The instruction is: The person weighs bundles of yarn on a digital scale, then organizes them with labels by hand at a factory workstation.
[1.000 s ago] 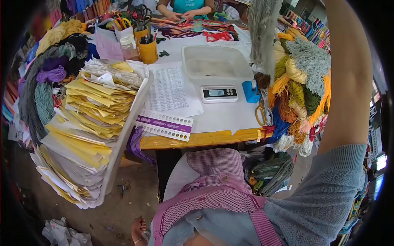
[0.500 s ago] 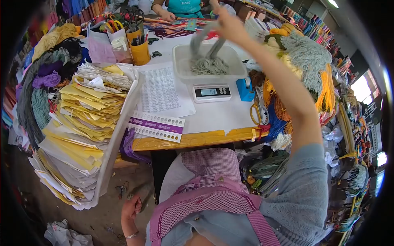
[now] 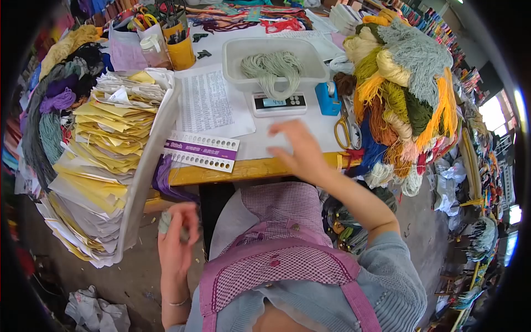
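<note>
Grey-green yarn skein [image 3: 271, 66] sits in tray [image 3: 231, 61] on scale [image 3: 278, 103], far side of bench [image 3: 232, 170]. R hand [image 3: 298, 149] spread, empty, above bench edge. L hand [image 3: 177, 235] low by lap, pinching small yarn tuft [image 3: 165, 221]. Skein prob. soft, light, floppy; grip at bundled middle.

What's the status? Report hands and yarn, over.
Left hand pinches grey-green yarn scrap below the table. Right hand open over its edge. Grey-green skein lies in the tray on the scale. Scissors lie right of that hand.
</note>
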Motion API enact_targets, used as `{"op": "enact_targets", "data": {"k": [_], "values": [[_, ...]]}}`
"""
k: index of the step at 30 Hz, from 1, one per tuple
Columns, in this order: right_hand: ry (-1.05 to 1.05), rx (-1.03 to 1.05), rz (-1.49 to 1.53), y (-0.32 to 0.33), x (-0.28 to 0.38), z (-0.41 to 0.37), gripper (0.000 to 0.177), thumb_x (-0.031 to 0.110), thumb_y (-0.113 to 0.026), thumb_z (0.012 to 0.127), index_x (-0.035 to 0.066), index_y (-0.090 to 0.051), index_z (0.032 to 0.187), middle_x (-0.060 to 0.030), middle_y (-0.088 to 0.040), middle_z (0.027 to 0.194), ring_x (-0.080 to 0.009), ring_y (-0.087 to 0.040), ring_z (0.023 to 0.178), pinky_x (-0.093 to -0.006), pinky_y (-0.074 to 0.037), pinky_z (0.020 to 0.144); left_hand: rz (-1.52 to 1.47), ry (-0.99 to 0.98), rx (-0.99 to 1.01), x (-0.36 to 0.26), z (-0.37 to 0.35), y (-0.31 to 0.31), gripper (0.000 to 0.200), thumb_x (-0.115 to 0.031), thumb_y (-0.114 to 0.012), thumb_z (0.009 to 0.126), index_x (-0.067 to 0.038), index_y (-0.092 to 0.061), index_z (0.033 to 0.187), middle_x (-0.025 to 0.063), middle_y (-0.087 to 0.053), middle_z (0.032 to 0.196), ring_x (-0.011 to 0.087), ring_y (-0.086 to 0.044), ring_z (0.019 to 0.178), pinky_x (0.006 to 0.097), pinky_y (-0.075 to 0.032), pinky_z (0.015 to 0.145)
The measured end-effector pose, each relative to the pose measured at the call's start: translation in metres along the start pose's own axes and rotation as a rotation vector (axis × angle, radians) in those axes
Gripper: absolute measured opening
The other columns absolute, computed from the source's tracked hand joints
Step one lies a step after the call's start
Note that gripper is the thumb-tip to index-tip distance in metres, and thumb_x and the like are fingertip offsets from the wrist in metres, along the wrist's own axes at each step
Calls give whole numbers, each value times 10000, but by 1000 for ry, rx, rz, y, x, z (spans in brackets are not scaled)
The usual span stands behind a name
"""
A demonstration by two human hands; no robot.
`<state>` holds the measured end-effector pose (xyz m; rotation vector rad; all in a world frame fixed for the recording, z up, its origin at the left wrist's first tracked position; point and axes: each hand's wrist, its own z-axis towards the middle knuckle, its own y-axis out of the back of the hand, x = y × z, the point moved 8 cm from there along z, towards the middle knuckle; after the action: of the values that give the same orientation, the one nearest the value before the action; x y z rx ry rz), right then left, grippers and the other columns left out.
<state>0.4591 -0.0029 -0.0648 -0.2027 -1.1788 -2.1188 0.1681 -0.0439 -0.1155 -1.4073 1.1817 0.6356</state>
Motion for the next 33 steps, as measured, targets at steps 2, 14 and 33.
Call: {"op": "enact_targets", "data": {"k": [2, 14, 33], "values": [[-135, 222, 318, -38, 20, -19, 291, 141, -670, 817, 38, -604, 1080, -142, -609, 1033, -307, -561, 993, -394, -439, 881, -3, -43, 115, -6, 9, -38, 354, -259, -408, 1014, -25, -541, 1243, 97, -564, 1135, 138, -533, 980, 269, -446, 737], [-539, 366, 1117, -73, 65, -36, 187, 160, -621, 920, -3, -641, 1012, 10, -632, 831, -55, -540, 793, -226, -448, 737, 513, -306, 471, -6, 35, -100, 486, -255, -455, 966, 49, -470, 1344, 157, -395, 1444, 274, -350, 1348, 368, -259, 1098], [-554, 213, 415, -13, -76, 56, 309, 272, -677, 864, 1, -593, 987, -65, -653, 837, -120, -575, 540, -268, -419, 453, 1, -96, 173, -27, 120, -119, 233, -201, -568, 915, 4, -661, 975, 45, -624, 826, 78, -528, 663, 201, -359, 440]]}}
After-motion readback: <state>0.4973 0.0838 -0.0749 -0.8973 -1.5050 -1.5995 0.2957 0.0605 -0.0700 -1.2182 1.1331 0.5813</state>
